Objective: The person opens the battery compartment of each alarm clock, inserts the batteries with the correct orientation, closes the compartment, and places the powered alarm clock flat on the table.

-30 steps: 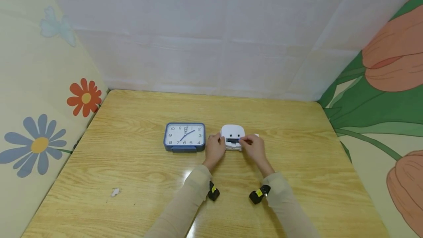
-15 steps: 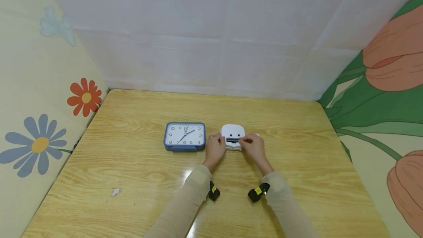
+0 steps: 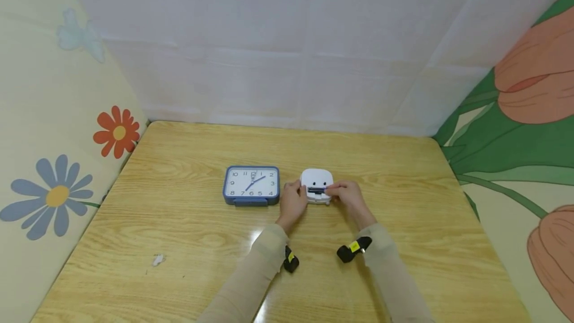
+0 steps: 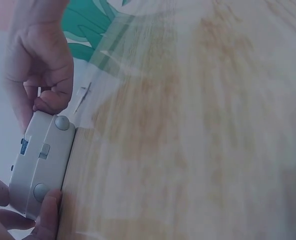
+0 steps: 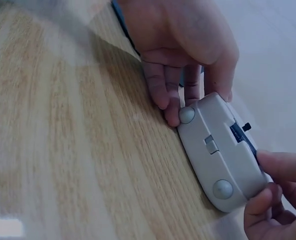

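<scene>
A small white rounded box [image 3: 316, 177] with two black eyes, a dark slot and round feet lies on the wooden table. My left hand [image 3: 292, 205] grips its left side, thumb and fingers round the edge. At the right side is my right hand [image 3: 352, 197], its fingertips at the right end of the slot, where a bit of blue shows. In the right wrist view, the thumb of my right hand [image 5: 282, 195] touches the dark slot [image 5: 242, 137] while curled fingers meet the box's side. What lies inside the slot is too small to tell.
A blue-framed clock [image 3: 251, 186] lies left of my left hand. A small white patch [image 3: 158, 260] marks the table [image 3: 202, 243] at front left. Beyond my right hand, the left wrist view shows a small thin thing [image 4: 82, 100]. Fabric with printed flowers hangs at both sides.
My right wrist has turned and shifted slightly right, its fingers reaching straighter toward the slot. A white bit behind that hand has gone from sight. The left hand and box stay put.
</scene>
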`<state>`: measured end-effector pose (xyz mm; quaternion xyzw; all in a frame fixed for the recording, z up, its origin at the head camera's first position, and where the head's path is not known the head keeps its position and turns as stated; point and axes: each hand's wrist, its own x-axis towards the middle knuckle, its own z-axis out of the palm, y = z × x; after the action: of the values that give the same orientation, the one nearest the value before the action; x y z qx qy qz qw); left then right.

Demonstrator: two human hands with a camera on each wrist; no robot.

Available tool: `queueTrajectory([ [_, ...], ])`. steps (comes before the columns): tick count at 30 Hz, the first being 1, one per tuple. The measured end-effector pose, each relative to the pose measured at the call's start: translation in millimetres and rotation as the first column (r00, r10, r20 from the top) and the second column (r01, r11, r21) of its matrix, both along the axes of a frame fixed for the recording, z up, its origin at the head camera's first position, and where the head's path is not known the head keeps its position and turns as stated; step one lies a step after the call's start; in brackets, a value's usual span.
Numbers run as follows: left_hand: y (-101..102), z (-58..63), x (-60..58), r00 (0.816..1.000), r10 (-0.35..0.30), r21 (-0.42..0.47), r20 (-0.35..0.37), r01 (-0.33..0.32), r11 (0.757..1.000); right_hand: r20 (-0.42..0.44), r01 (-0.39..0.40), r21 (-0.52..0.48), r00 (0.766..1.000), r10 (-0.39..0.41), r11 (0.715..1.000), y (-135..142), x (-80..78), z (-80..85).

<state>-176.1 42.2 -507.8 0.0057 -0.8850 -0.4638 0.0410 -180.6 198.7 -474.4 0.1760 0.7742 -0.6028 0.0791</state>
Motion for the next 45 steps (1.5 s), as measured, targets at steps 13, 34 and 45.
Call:
queueTrajectory([
  [13,1,0.4,2.5,0.999,-0.002,-0.025,-0.032,0.002,1.000,0.049,-0.016,-0.151,0.999,0.024,0.988,5,-4.0,-3.7],
  [34,3,1.8,1.8,0.999,0.005,-0.060,-0.033,-0.007,0.998,-0.019,0.026,-0.096,0.999,-0.028,0.995,-3,-1.1,-3.8],
  [45,3,0.4,1.5,1.000,0.003,-0.060,0.013,-0.002,0.998,-0.088,-0.033,-0.102,0.996,0.024,0.994,7,7.7,-4.5],
])
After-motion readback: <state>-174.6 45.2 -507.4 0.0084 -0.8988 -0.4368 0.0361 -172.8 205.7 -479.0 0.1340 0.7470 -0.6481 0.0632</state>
